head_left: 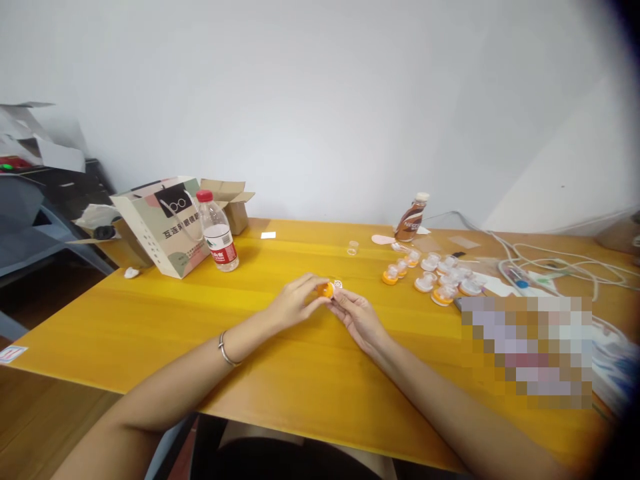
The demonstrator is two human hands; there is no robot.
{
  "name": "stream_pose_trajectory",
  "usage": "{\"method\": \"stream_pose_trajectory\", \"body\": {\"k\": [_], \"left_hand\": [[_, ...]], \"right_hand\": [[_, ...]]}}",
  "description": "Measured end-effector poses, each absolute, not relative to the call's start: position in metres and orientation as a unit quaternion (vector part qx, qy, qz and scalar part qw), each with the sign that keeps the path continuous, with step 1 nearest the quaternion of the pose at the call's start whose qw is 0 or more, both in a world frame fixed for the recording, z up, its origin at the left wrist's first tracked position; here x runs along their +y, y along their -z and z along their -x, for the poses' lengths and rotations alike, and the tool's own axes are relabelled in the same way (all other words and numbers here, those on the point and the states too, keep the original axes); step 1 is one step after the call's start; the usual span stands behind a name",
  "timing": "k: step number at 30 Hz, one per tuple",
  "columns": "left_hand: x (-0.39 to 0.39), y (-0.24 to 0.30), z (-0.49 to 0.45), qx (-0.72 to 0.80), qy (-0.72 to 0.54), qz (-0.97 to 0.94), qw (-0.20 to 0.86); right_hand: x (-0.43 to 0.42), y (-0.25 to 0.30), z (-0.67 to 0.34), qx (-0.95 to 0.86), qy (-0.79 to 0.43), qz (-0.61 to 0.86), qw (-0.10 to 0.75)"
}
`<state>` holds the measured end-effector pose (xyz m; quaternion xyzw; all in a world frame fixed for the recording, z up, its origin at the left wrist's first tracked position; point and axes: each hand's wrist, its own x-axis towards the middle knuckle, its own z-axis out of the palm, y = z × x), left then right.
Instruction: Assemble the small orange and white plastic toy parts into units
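Both of my hands meet over the middle of the yellow table (150, 320). My left hand (295, 303) pinches a small orange cap-like piece (326, 289) between thumb and fingers. My right hand (356, 317) has its fingertips closed on the same piece from the right, where a small white part (338, 285) shows. A thin bracelet sits on my left wrist. To the right lie several similar orange-and-white pieces (435, 277) in a loose cluster.
A water bottle with a red cap (217, 232) and a paper bag (163, 223) stand at the back left, beside a small cardboard box (233, 200). A brown drink bottle (411, 219) and a small clear cup (353, 248) stand further back. White cables (550, 263) sprawl at the right.
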<state>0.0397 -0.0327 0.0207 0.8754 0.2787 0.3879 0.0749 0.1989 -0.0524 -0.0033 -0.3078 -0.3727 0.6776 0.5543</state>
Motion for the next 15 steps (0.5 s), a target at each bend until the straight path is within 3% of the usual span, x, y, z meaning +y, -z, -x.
{"method": "stream_pose_trajectory", "body": {"k": [7,15], "left_hand": [[-0.029,-0.024,-0.034,0.257,-0.342,-0.904,-0.005],[-0.032,-0.022,-0.036,0.298,-0.335,-0.892,0.055]], "right_hand": [[-0.049,0.002,-0.205,-0.377,-0.709,0.306,0.512],[-0.043,-0.004,-0.216,-0.487,-0.659,0.368,0.440]]}}
